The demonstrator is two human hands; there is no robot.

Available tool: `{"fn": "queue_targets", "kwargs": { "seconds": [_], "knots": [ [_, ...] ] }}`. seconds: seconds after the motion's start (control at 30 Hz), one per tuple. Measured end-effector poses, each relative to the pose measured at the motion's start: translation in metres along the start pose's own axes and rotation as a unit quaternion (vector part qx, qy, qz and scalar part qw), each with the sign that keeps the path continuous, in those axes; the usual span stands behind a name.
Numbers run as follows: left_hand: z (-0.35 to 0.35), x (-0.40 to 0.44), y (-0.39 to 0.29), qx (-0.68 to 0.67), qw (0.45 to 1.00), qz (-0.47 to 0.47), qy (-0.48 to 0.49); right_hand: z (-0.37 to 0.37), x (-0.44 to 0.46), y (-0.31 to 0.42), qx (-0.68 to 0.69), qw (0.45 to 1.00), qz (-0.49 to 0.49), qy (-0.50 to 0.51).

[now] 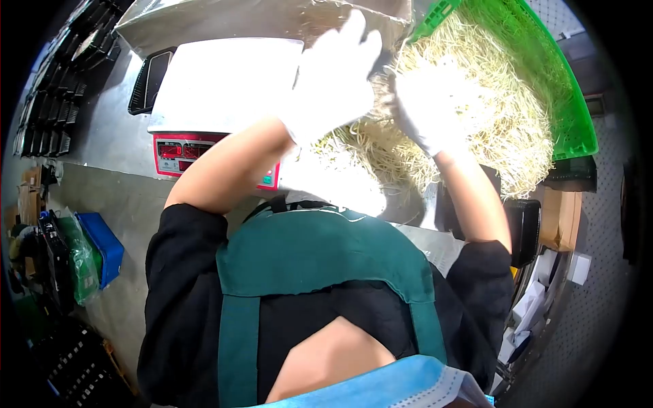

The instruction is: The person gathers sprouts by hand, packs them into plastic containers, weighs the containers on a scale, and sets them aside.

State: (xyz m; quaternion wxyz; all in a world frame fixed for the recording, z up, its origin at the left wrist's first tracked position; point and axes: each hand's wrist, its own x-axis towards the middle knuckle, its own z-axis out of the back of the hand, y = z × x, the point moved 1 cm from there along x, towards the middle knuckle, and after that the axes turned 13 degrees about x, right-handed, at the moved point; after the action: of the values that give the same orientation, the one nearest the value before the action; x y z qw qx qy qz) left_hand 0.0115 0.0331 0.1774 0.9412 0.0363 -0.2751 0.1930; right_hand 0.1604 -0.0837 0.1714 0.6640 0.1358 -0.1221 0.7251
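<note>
My left hand [333, 78], in a white glove, is over the right edge of the white weighing scale [221, 81]. Its fingers are spread apart, and I see nothing held in them. To its right, my white-gloved right hand [428, 112] is at the left side of a heap of pale bean sprouts [513, 112]. Glare and blur smear the right fingers, so whether they grip any sprouts does not show. Part of the heap lies in a tilted green plastic crate [576, 115], and loose sprouts spill onto the table towards me. The scale has a red front with lit digits.
A black tray [139, 92] holding a phone-like object stands left of the scale. Behind is a metal bin [204, 24]. Stacked black trays [58, 95] line the far left. A black container [526, 231] sits by my right arm, and a blue bin [100, 248] is lower left.
</note>
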Motion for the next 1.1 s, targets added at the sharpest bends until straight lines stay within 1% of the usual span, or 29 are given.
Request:
{"fn": "queue_targets", "kwargs": {
  "seconds": [0.07,0.1,0.13,0.17,0.2,0.23,0.27,0.3,0.33,0.37,0.43,0.47,0.5,0.53,0.57,0.6,0.63,0.67,0.7,0.73,0.77,0.8,0.83,0.87,0.9,0.93,1.0,1.07,1.1],
  "knots": [
    [-0.032,-0.019,-0.002,-0.073,0.994,0.018,0.079,-0.018,0.019,0.011,-0.023,0.999,-0.045,-0.008],
    [-0.033,-0.026,0.003,-0.166,0.980,0.075,0.081,-0.023,0.031,0.022,-0.007,0.999,-0.047,-0.017],
    [-0.035,-0.033,0.010,-0.256,0.954,0.131,0.080,-0.032,0.046,0.032,0.000,0.998,-0.050,-0.029],
    [-0.037,-0.039,0.018,-0.429,0.880,0.193,0.067,-0.038,0.059,0.042,0.012,0.998,-0.050,-0.030],
    [-0.038,-0.045,0.026,-0.582,0.772,0.252,0.032,-0.040,0.074,0.058,0.027,0.998,-0.050,-0.029],
    [-0.036,-0.055,0.039,-0.619,0.731,0.287,-0.006,-0.044,0.090,0.074,0.011,0.997,-0.074,-0.023],
    [-0.035,-0.063,0.053,-0.652,0.686,0.320,-0.043,-0.053,0.103,0.085,0.063,0.994,-0.090,-0.025],
    [-0.038,-0.072,0.071,-0.612,0.697,0.373,-0.004,-0.060,0.116,0.101,0.130,0.986,-0.081,-0.073],
    [-0.033,-0.082,0.086,-0.641,0.649,0.409,-0.019,-0.063,0.129,0.120,0.196,0.971,-0.072,-0.120],
    [-0.029,-0.091,0.102,-0.667,0.598,0.443,-0.038,-0.066,0.142,0.134,0.218,0.965,-0.121,-0.085],
    [-0.025,-0.110,0.133,-0.660,0.623,0.417,-0.044,-0.090,0.164,0.160,0.210,0.962,-0.141,-0.101],
    [-0.031,-0.119,0.150,-0.618,0.662,0.423,-0.019,-0.101,0.171,0.170,0.198,0.964,-0.141,-0.112],
    [-0.039,-0.128,0.167,-0.573,0.698,0.429,0.007,-0.106,0.178,0.178,0.235,0.956,-0.156,-0.079],
    [-0.046,-0.138,0.184,-0.527,0.731,0.432,0.033,-0.117,0.182,0.182,0.215,0.960,-0.153,-0.091],
    [-0.056,-0.143,0.208,-0.431,0.831,0.349,0.032,-0.121,0.182,0.182,0.221,0.964,-0.109,-0.101],
    [-0.051,-0.135,0.209,-0.487,0.794,0.365,0.019,-0.123,0.180,0.182,0.226,0.966,-0.067,-0.109],
    [-0.045,-0.126,0.210,-0.540,0.751,0.380,0.004,-0.113,0.183,0.183,0.224,0.966,-0.076,-0.108],
    [-0.040,-0.118,0.211,-0.589,0.705,0.395,-0.012,-0.103,0.188,0.181,0.266,0.961,-0.080,-0.001],
    [-0.035,-0.105,0.209,-0.525,0.793,0.306,-0.051,-0.093,0.191,0.179,0.304,0.943,-0.082,0.107],
    [-0.032,-0.097,0.204,-0.449,0.863,0.212,-0.091,-0.091,0.193,0.172,0.358,0.910,-0.068,0.197],
    [-0.029,-0.095,0.195,-0.453,0.860,0.216,-0.092,-0.100,0.191,0.159,0.322,0.936,0.014,0.142],
    [-0.025,-0.093,0.184,-0.335,0.927,0.134,-0.105,-0.106,0.186,0.146,0.283,0.950,0.099,0.082],
    [-0.021,-0.091,0.176,-0.207,0.970,0.049,-0.114,-0.096,0.179,0.141,0.283,0.950,0.101,0.085],
    [-0.017,-0.090,0.174,-0.205,0.971,0.052,-0.115,-0.085,0.170,0.134,0.166,0.977,0.058,0.122],
    [-0.014,-0.087,0.172,-0.182,0.981,0.023,-0.057,-0.071,0.164,0.123,0.045,0.987,0.015,0.154],
    [-0.013,-0.087,0.170,-0.158,0.987,-0.004,0.003,-0.059,0.156,0.105,0.043,0.966,0.001,0.256],
    [-0.009,-0.085,0.165,-0.141,0.989,-0.026,0.016,-0.039,0.142,0.094,0.049,0.950,-0.052,0.304],
    [-0.009,-0.084,0.166,-0.085,0.993,-0.059,0.053,-0.031,0.134,0.103,0.076,0.944,-0.132,0.294],
    [-0.009,-0.083,0.165,-0.056,0.993,-0.078,0.073,-0.047,0.120,0.098,0.053,0.969,-0.121,0.210]
  ]
}}
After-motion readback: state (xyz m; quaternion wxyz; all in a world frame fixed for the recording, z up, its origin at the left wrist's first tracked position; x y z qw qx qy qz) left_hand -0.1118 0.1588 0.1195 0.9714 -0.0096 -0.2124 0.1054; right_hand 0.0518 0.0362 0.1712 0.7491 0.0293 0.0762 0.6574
